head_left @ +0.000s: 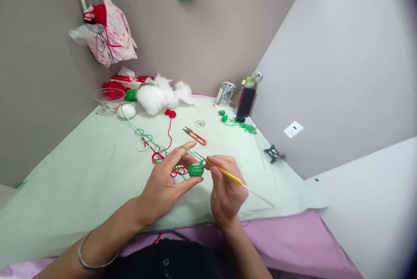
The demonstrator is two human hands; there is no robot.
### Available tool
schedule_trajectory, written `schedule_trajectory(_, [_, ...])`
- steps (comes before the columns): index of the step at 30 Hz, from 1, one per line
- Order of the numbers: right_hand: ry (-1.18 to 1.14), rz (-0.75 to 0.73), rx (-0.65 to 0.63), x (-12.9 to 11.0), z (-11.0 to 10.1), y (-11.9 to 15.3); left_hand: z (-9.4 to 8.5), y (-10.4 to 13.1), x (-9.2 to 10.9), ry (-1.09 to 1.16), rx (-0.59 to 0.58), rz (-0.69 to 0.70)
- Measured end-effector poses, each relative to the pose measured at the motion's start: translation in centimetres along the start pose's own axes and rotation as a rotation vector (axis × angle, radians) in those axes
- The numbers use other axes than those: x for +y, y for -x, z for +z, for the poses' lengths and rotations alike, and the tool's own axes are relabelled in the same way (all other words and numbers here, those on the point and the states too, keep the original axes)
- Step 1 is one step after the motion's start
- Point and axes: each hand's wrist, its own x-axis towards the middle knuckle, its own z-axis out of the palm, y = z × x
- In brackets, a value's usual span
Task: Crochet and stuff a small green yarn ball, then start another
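A small round green crochet piece (196, 170) is pinched between the thumb and fingers of my left hand (169, 179), with green yarn running over the raised index finger. My right hand (228, 185) grips a crochet hook (230, 175) by its yellow handle, its thin tip at the top of the piece. Tangled red yarn (158, 156) and green yarn (140, 132) lie on the pale green cloth beyond my left hand. Orange-handled snips (195, 136) rest just past my fingertips.
White stuffing (156, 96), a plastic tub (109, 104) and a white yarn ball (127, 111) are at the back left. A clear cup (224, 93), a phone (246, 102) and green yarn scraps (246, 127) are at the back right. A black stand (274, 153) sits near the right edge.
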Motion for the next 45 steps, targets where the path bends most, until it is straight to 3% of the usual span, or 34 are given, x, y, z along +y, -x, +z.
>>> schedule_trajectory(4, [0.284, -0.199, -0.136, 0.0, -0.6, -0.8, -0.3, -0.3, -0.7, -0.235, -0.036, 0.292])
schedule_trajectory(6, [0.337, -0.186, -0.198, -0.4, -1.0, -1.4, -0.5, -0.4, -0.9, -0.333, -0.042, 0.397])
schedule_trajectory(8, [0.311, -0.081, -0.233, -0.8, -1.3, -2.0, -0.6, -0.4, -1.0, -0.364, -0.076, 0.416])
schedule_trajectory(11, [0.049, 0.268, -0.258, -0.8, -1.8, -2.7, -0.8, -0.3, -0.6, -0.279, -0.150, 0.325])
schedule_trajectory(15, [-0.549, 0.737, -0.302, 0.2, -1.9, -3.3, -1.0, -0.2, 0.4, -0.056, -0.242, 0.041])
schedule_trajectory(19, [-0.799, 0.897, -0.266, 1.1, -1.5, -3.2, -1.1, -0.2, 0.8, 0.144, -0.255, -0.163])
schedule_trajectory(26, [-0.763, 0.839, -0.191, 0.7, -0.9, -2.0, -1.1, -0.2, 0.1, 0.396, -0.221, -0.352])
schedule_trajectory(31, [-0.660, 0.682, -0.181, 0.5, -1.1, -0.8, -0.9, -0.3, 0.1, 0.473, -0.167, -0.317])
schedule_trajectory(37, [-0.515, 0.393, -0.189, 0.6, -1.2, 0.0, -0.8, -0.3, 0.2, 0.469, -0.153, -0.273])
schedule_trajectory(45, [-0.418, 0.326, -0.236, 0.0, -1.8, -0.3, -0.6, -0.2, 0.3, 0.513, -0.187, -0.261])
